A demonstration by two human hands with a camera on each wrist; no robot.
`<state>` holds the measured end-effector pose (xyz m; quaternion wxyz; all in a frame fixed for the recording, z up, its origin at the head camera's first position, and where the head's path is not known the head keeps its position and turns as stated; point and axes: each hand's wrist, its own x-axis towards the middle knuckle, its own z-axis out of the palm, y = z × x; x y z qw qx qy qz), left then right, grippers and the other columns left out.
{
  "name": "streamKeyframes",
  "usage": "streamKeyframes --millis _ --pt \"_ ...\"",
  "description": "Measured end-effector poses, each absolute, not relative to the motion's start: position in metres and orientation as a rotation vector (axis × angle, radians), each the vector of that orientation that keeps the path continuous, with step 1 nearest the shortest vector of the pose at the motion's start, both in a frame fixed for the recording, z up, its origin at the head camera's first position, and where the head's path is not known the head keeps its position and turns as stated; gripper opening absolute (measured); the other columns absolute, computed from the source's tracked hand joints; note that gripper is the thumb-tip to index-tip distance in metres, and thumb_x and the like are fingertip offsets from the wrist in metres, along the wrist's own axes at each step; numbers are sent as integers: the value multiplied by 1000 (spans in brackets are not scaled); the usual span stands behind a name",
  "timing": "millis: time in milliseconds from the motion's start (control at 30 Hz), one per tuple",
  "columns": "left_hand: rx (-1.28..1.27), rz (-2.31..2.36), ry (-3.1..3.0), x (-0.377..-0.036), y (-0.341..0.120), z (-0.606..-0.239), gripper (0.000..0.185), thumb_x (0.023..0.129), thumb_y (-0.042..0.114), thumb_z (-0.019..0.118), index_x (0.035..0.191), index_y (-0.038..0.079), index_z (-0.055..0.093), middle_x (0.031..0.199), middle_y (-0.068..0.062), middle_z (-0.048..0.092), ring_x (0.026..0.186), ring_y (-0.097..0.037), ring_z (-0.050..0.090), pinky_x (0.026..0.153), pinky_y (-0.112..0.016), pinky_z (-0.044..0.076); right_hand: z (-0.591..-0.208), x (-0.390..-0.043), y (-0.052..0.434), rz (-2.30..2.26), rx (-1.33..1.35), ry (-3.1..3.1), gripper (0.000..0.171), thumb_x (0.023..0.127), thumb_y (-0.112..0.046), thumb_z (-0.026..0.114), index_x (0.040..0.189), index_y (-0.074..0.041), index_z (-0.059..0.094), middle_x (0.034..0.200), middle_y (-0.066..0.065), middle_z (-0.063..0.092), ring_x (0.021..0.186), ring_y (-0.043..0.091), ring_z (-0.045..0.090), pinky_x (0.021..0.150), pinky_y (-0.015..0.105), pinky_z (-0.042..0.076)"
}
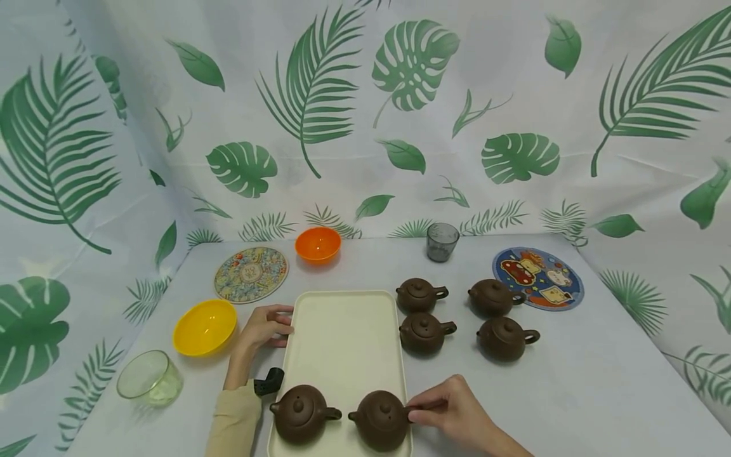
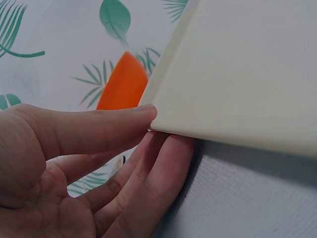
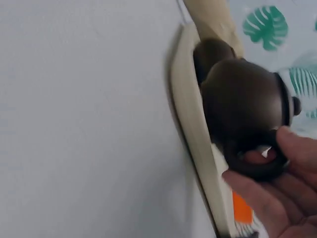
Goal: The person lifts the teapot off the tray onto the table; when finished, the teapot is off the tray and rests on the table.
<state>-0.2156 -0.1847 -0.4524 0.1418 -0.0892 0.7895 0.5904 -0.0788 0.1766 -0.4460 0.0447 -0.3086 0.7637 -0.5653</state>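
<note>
A cream tray (image 1: 342, 317) lies on the grey table with two brown teapots at its near end, one on the left (image 1: 301, 412) and one on the right (image 1: 381, 419). My right hand (image 1: 451, 406) pinches the handle of the right teapot (image 3: 242, 104); a fingertip goes through the handle loop (image 3: 257, 158). My left hand (image 1: 265, 327) holds the tray's left edge (image 2: 163, 126), thumb (image 2: 99, 129) on top and fingers (image 2: 158, 168) under the rim. Several more brown teapots (image 1: 422, 333) stand on the table right of the tray.
A yellow bowl (image 1: 204, 327), a clear glass bowl (image 1: 150, 379), an orange bowl (image 1: 318, 244), a patterned round mat (image 1: 251, 274), a grey cup (image 1: 442, 241) and a blue cartoon mat (image 1: 538, 277) ring the tray. A leaf-print cloth backs the table.
</note>
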Motion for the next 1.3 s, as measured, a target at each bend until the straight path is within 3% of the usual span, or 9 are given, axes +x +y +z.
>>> streamKeyframes --millis 200,367,733,1300 --pt "-248 1713 2282 -215 -185 -454 50 80 -9 68 128 -5 57 92 -14 63 69 -17 65 61 -36 60 -432 -87 219 -1744 -953 2395 12 82 4 69 93 3 75 87 7 74 76 7 70 57 30 58" --pt "-259 1707 2293 -216 -184 -455 49 79 -8 68 127 -4 58 92 -13 63 69 -17 65 61 -34 60 -420 -90 274 -1694 -994 2439 24 80 13 66 97 -1 75 91 1 74 77 9 70 58 28 58" --pt "-244 1701 2307 -213 -184 -450 50 79 -7 69 127 -4 57 94 -16 64 68 -17 65 59 -34 59 -422 -79 365 -1571 -765 2584 28 80 17 63 98 0 75 94 -4 74 84 6 70 63 24 58" --pt "-243 1696 2301 -214 -184 -452 49 80 -6 69 128 -4 57 96 -16 63 70 -17 65 61 -34 59 -441 -80 390 -1542 -699 2584 26 81 16 62 97 0 75 92 -3 74 83 4 70 65 19 56"
